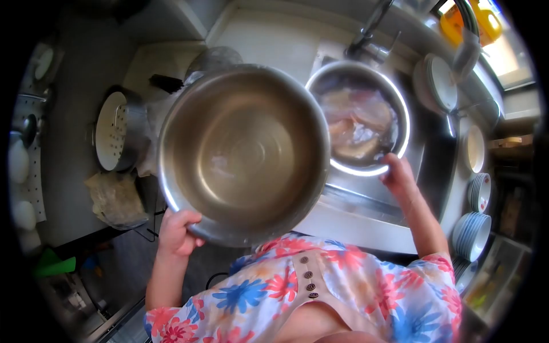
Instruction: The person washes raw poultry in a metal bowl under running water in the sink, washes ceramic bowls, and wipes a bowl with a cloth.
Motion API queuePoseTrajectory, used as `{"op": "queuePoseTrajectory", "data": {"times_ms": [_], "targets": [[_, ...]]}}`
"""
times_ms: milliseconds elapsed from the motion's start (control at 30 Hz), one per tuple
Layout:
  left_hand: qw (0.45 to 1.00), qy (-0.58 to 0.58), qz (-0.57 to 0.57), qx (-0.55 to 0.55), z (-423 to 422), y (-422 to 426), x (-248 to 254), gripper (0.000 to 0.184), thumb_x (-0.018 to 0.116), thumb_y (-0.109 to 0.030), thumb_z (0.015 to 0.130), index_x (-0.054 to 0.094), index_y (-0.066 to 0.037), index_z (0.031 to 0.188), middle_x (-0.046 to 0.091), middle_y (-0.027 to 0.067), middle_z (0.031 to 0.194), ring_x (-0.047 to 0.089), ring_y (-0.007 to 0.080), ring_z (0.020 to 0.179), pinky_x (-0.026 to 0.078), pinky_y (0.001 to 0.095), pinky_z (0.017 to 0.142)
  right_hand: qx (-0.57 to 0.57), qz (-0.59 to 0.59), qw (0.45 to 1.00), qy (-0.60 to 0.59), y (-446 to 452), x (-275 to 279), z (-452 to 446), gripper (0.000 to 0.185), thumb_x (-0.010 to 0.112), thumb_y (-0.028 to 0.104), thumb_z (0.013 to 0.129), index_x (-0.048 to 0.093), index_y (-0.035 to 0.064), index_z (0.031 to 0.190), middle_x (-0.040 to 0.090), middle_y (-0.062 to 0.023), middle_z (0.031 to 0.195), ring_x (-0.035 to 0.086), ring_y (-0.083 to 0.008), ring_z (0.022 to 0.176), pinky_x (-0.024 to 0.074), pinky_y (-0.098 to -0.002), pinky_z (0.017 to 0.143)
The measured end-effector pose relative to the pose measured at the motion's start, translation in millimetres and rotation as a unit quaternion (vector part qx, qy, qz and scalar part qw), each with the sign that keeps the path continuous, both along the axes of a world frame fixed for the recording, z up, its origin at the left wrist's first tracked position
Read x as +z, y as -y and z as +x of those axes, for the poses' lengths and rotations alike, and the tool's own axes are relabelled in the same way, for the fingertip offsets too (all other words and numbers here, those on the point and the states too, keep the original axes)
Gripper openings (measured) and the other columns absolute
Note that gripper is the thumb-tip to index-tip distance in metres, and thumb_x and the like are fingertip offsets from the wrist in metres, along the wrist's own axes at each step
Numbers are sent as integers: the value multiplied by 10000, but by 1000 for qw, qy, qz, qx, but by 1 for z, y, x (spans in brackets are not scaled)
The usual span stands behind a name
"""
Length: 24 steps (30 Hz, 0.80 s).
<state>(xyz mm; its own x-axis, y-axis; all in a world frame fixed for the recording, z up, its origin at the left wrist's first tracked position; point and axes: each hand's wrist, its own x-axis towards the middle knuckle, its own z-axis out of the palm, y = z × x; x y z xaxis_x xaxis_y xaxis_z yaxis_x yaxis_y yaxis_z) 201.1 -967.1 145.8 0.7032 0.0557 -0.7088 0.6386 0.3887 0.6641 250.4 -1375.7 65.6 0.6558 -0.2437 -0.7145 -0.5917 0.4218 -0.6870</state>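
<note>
My left hand (pixel 180 231) is closed on the near rim of a large steel basin (pixel 246 148). The basin is tilted so its bare inside faces me, and it is held up in front of my body. My right hand (pixel 397 174) grips the near rim of a second steel basin (pixel 404 103) at the sink. In that one lie several pale, pinkish pieces, perhaps meat (pixel 360 120), in what looks like water; blur hides their exact kind. The left basin's edge overlaps the right basin's left rim in view.
A faucet (pixel 372 46) rises behind the sink (pixel 366 203). Stacked bowls (pixel 472 235) and plates (pixel 440 86) line the right side. On the left are a pot with a perforated insert (pixel 117 131) and a crumpled plastic bag (pixel 117 200). A yellow container (pixel 486 26) stands by the window.
</note>
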Motion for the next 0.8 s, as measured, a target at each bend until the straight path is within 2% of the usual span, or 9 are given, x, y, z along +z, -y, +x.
{"op": "queuePoseTrajectory", "data": {"times_ms": [167, 300, 433, 500, 600, 633, 700, 767, 800], "targets": [[1000, 5, -4, 17, -32, -26, 8, 294, 433, -16, 663, 471, 55, 946, 556, 140, 661, 497, 192, 375, 348, 244, 248, 26, 10, 999, 25, -23, 8, 37, 32, 468, -7, 691, 449, -30, 679, 482, -88, 545, 474, -194, 356, 408, -273, 315], [999, -10, -22, 31, -46, -33, -1, 306, 438, -21, 665, 483, 40, 961, 569, 129, 685, 521, 187, 409, 346, 243, 252, -21, 83, 995, 50, -50, -7, 79, 31, 471, -10, 698, 448, -31, 694, 489, -100, 561, 485, -208, 392, 408, -265, 321], [998, -4, -37, 41, -50, -39, -13, 309, 444, -18, 668, 486, 31, 970, 576, 128, 702, 535, 186, 429, 354, 243, 259, -23, 97, 990, 99, -79, -25, 123, 43, 477, -11, 695, 443, -35, 706, 499, -115, 588, 502, -211, 432, 413, -259, 327], [999, -1, -36, 36, -49, -40, -14, 302, 451, -12, 671, 480, 36, 968, 567, 123, 691, 527, 185, 426, 362, 245, 267, -21, 97, 987, 125, -91, -35, 145, 64, 465, -2, 707, 460, -55, 743, 529, -136, 620, 533, -226, 463, 422, -258, 329], [999, 1, -22, 26, -41, -37, -14, 291, 463, -3, 677, 464, 63, 960, 544, 118, 658, 507, 184, 411, 378, 247, 281, -14, 50, 993, 104, -111, -18, 163, 168, 444, 24, 735, 490, -100, 838, 580, -191, 714, 592, -261, 557, 442, -255, 341], [1000, 6, -24, 19, -38, -36, -16, 289, 463, -3, 677, 464, 64, 959, 543, 119, 658, 507, 185, 412, 378, 247, 281, 2, 58, 991, 120, -114, -19, 170, 172, 452, 28, 737, 496, -103, 839, 583, -184, 711, 595, -262, 563, 465, -250, 365], [1000, 13, -28, 3, -32, -32, -19, 287, 464, -2, 677, 465, 66, 956, 542, 121, 659, 508, 186, 413, 380, 247, 282, -19, 98, 987, 130, -116, -33, 191, 185, 469, 61, 758, 508, -90, 858, 593, -172, 730, 601, -255, 580, 492, -249, 401], [1000, 22, -13, -10, -26, -27, -23, 265, 454, -8, 673, 479, 60, 928, 553, 126, 661, 510, 181, 404, 374, 252, 271, 44, 96, 986, 127, -115, -38, 199, 251, 525, 170, 790, 520, -67, 876, 602, -159, 752, 609, -239, 599, 512, -259, 440], [1000, 20, -4, -18, -21, -22, -22, 261, 455, -6, 672, 478, 59, 924, 550, 124, 655, 507, 181, 400, 374, 252, 271, 91, 99, 981, 139, -110, -37, 197, 377, 564, 322, 790, 529, -36, 905, 609, -146, 779, 616, -227, 628, 518, -289, 482]]}}
